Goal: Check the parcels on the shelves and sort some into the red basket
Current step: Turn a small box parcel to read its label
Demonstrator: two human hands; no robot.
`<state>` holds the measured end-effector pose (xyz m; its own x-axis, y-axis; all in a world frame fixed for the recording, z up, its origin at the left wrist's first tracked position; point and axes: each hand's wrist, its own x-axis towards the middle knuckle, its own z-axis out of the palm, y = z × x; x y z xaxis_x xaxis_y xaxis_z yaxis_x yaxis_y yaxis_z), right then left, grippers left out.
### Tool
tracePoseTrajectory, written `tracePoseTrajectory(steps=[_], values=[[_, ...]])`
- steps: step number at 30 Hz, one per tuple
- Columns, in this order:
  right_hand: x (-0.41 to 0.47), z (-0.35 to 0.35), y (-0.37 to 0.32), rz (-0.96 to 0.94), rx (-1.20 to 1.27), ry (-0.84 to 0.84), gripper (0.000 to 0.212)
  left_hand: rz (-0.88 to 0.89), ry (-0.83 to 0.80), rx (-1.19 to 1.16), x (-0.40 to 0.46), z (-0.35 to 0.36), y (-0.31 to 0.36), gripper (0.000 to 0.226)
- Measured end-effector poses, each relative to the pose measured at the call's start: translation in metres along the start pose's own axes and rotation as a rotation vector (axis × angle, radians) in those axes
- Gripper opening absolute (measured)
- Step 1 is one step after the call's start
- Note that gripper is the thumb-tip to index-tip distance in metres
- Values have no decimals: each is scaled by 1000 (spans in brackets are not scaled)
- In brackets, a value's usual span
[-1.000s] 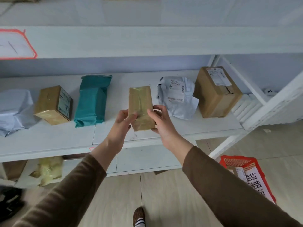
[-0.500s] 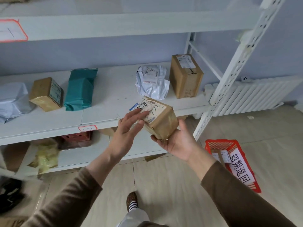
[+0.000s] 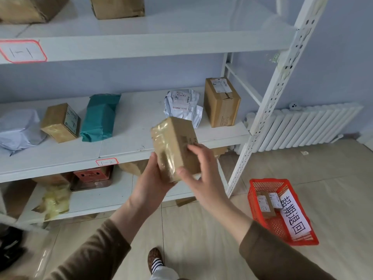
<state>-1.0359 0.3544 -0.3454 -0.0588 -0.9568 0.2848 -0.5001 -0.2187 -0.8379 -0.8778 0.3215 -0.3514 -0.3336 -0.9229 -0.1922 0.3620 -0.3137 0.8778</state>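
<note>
Both hands up front w/ one parcel between them: a small cardboard box [image 3: 177, 146] wrapped in glossy yellowish tape, held in the air just in front of the middle shelf [image 3: 129, 146]. Left hand [image 3: 155, 178] cups it from below, palm and thumb pressed to the taped end. Right hand [image 3: 203, 174] is on the plain cardboard side, fingers spread, thumb hooked at the lower corner. So both are closed round the box, no pinch, more a cradle. Looks like the check step, box being turned to find a label; printing on the side is too blurred to read.

Next call, I'd say: if it belongs out, it goes down and right to the red basket [image 3: 260, 199] on the floor by the shelf post. That's a plastic mesh crate w/ a white paper sign [image 3: 293, 215] and a couple of small labelled boxes already in it. Needs a low reach, one hand would do for a box this light-looking.

Further back on the shelf: a tall brown carton [image 3: 222, 106] upright w/ a label on top, a crumpled grey-white poly bag [image 3: 182, 106], a soft teal bag [image 3: 101, 118], another taped box [image 3: 60, 123], a pale bag [image 3: 18, 130] at far left. A ribbed white radiator [image 3: 306, 128] on the wall behind
</note>
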Motion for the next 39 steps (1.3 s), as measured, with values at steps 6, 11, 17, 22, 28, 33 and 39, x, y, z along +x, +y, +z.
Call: tracePoseTrajectory(steps=[6,11,17,22,28,33,39], values=[[-12,19,-14,-363,-505,116,65,-14,65,-143,1,-5,-11,52],[-11,16,11,-375,-268,120,81,84,27,-105,-3,-11,-6,56],[-5,17,33,-178,135,-38,107,208,-71,103,-7,-20,-3,39],[5,14,25,105,551,-170,68,226,-23,169,-8,-29,7,68],[34,27,27,626,1070,-160,52,208,41,218,2,-38,7,74],[54,50,30,690,1072,-151,48,133,-6,307,7,-48,11,57],[95,88,27,690,731,12,28,-2,72,175,41,-88,15,57]])
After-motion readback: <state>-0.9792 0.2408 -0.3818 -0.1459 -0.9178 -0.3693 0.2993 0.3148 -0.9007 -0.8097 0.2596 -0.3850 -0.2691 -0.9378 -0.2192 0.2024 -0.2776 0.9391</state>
